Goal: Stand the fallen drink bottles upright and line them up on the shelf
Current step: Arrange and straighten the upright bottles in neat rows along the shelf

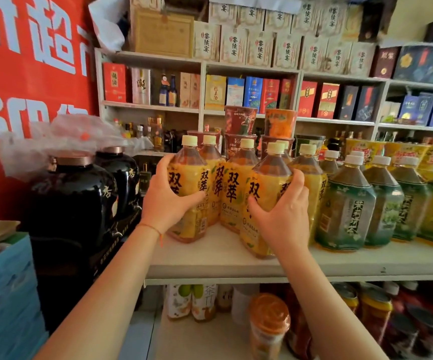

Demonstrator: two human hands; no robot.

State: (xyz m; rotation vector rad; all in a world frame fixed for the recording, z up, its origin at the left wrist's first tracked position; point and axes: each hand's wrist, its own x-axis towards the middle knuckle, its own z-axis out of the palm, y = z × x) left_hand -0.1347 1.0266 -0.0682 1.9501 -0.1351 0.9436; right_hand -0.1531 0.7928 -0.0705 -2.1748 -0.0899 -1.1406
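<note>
Your left hand (168, 197) wraps its grip around the leftmost yellow-labelled plastic tea bottle with a cream cap (188, 193), fingers behind its shoulder and thumb across the label front. Your right hand (281, 214) holds a second yellow-labelled tea bottle (264, 201) nearer the front edge, thumb on the label and fingers curled round its right side. Both bottles stand upright on the white shelf board (223, 258), the left one tilted slightly. Between and behind them stand more yellow-labelled bottles (232, 188) of the same kind, touching one another. To the right, a row of green-labelled plastic tea bottles with white caps (348, 203) stands upright along the same shelf, just beside the yellow group. Left of the shelf sit two glossy black ceramic jars with copper-coloured lids (75, 198). Behind the bottles, stacked paper cup-noodle tubs (241, 123) rise, and boxed liquor cartons (259, 48) fill the upper shelves.
</note>
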